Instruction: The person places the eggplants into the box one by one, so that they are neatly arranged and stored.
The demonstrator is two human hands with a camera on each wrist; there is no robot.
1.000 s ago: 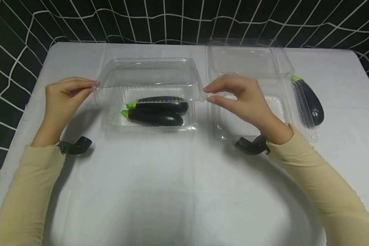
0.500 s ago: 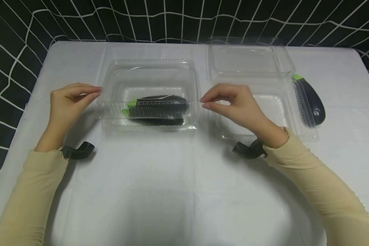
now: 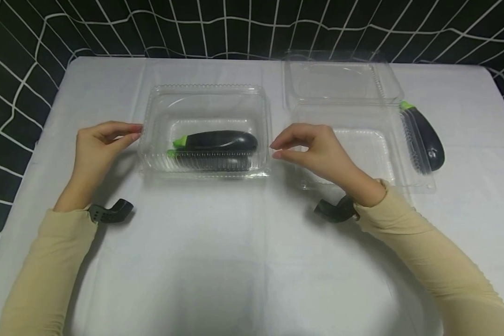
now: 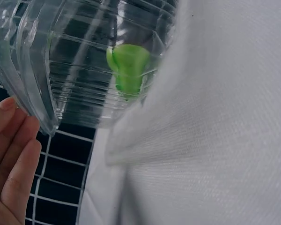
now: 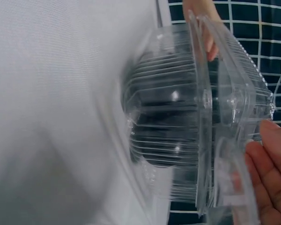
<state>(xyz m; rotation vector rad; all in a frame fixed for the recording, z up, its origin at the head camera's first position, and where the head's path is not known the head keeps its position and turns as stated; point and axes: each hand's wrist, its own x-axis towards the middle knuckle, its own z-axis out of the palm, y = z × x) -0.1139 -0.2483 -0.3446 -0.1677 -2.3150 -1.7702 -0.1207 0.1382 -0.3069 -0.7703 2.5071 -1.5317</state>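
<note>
A clear plastic clamshell container (image 3: 261, 174) stands left of centre, two dark eggplants (image 3: 222, 140) with green stems lying inside. Its hinged lid (image 3: 206, 100) slants low over the base, and its front edge crosses the nearer eggplant in the head view. My left hand (image 3: 93, 151) pinches the lid's left edge between thumb and fingers. At the right edge, my right hand (image 3: 324, 150) pinches with thumb and fingertips. The left wrist view shows a green stem (image 4: 129, 65) through the ribbed wall; the right wrist view shows fingers (image 5: 267, 164) against the lid's rim.
To the right, a second clear clamshell container (image 3: 361, 142) lies open, its lid (image 3: 332, 84) folded back. Another eggplant (image 3: 427, 135) lies along its right side. A white cloth (image 3: 218, 261) covers the table, with a dark, white-lined backdrop (image 3: 235, 28) behind.
The lid has swung forward and down over the two eggplants. Both hands have lowered and come nearer the person along with it, the left shifting right and the right shifting left.
</note>
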